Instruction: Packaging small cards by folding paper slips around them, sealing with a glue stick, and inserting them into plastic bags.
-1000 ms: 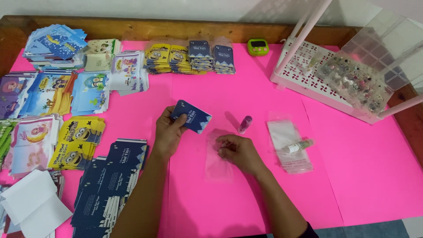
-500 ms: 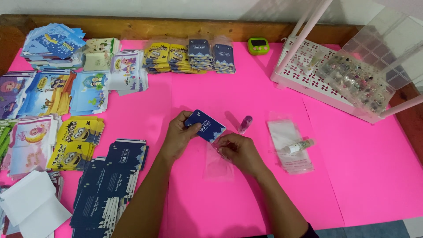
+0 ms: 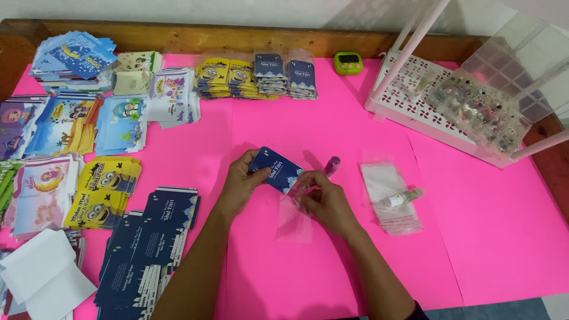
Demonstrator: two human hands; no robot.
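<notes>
Since the earlier frame, the left hand (image 3: 240,181) had carried the dark blue card (image 3: 276,169) rightward until its corner met the clear bag (image 3: 294,214), whose mouth the right hand (image 3: 323,201) pinched. Both hands were pinching at the pink table's (image 3: 486,249) centre. Open room lay at 4 o'clock; card stacks (image 3: 142,249) crowded 8 o'clock.
</notes>
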